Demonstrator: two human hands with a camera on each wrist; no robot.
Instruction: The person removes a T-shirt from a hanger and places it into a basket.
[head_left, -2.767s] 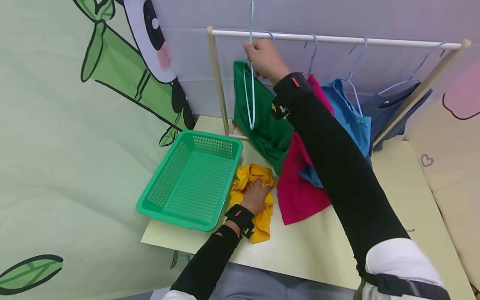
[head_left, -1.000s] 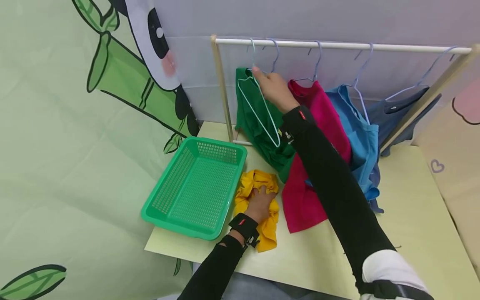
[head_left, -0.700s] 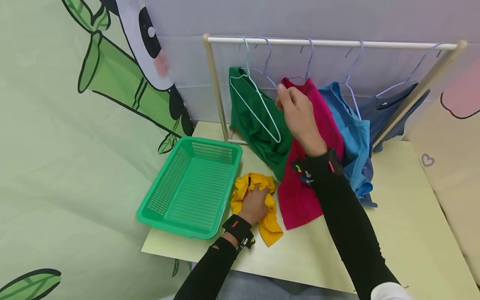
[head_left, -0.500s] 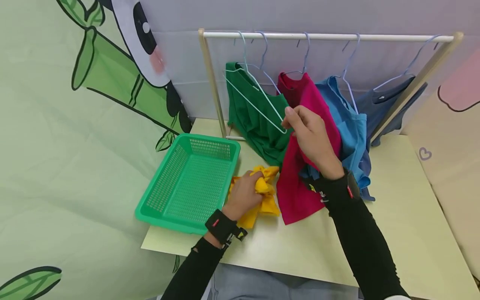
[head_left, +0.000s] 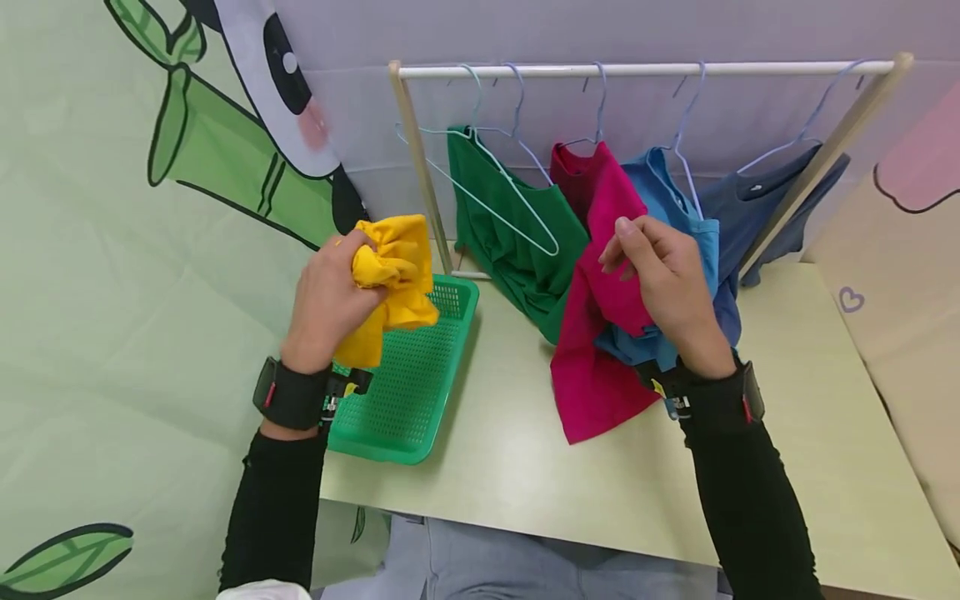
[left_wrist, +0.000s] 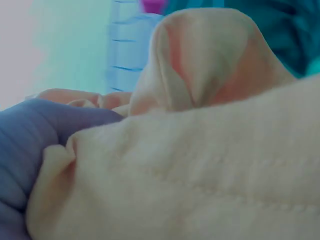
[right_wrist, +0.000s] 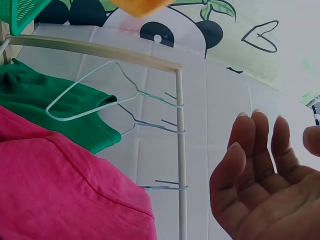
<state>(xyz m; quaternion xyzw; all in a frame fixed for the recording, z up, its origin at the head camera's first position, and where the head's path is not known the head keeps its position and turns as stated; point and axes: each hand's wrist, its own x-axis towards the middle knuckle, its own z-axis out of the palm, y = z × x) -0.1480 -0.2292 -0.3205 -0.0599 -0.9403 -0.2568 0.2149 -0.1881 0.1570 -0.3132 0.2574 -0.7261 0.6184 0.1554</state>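
Note:
Bunched yellow cloth (head_left: 401,267), its garment type unclear, is gripped by my left hand (head_left: 330,296) in the air over the green plastic basket (head_left: 408,408). The left wrist view shows pale cloth folds (left_wrist: 175,165) close up against the thumb. My right hand (head_left: 667,279) holds nothing; its fingers are loosely bent in front of the pink garment (head_left: 600,383). A bare light-green hanger (head_left: 517,217) hangs at the left end of the rack, in front of a green garment (head_left: 517,258) on its own hanger.
The white rack rail (head_left: 525,71) runs between wooden posts along the back of the table (head_left: 525,483). A blue garment (head_left: 705,242) and a dark blue one (head_left: 772,204) hang to the right. Printed cloth backdrops stand behind and at the left.
The right hand has hung the bare hanger on the rail, let it go and drawn back right and down. The left hand has lifted the yellow cloth from the table leftward over the basket.

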